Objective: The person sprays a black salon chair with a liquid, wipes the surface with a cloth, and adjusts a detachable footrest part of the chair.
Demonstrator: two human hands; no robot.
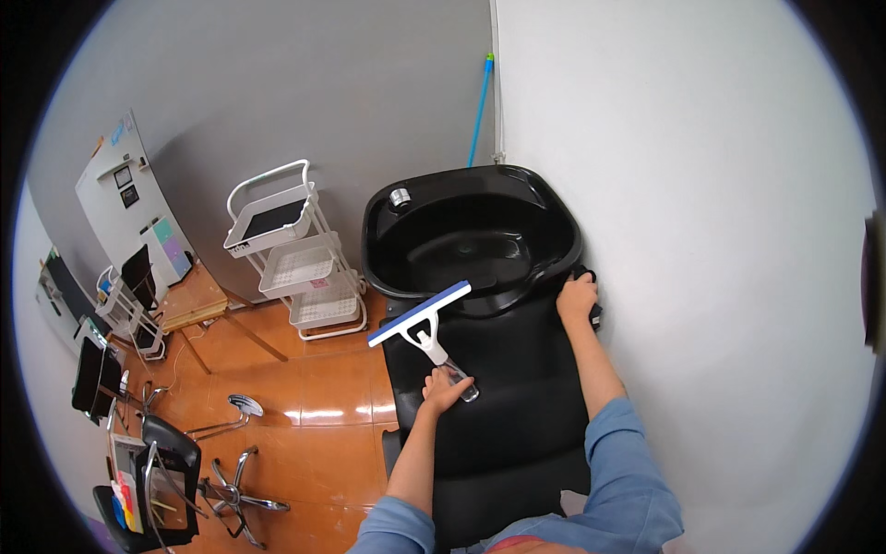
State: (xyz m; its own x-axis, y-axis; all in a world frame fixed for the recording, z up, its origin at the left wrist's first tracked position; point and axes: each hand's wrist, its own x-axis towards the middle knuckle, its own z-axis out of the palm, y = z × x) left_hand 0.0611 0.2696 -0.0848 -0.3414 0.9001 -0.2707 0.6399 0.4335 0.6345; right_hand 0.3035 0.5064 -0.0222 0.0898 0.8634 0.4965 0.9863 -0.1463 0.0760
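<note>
We have the squeegee (427,343) in our left hand (445,391), the fingers curled round its clear handle and hiding part of it; its white head and blue blade stretch beyond that hand, above the black chair (508,369). Our right hand (579,298) is curled at the chair's right edge against a dark object (596,312), mostly covered; we cannot tell what it is or whether we grip it. Ahead of both hands sits the black basin (461,247). Left of it, beyond our left hand, a white trolley (293,263) bears a pink label (319,282), too small to read. Behind the basin, a blue pole (480,109) has its lower end hidden.
</note>
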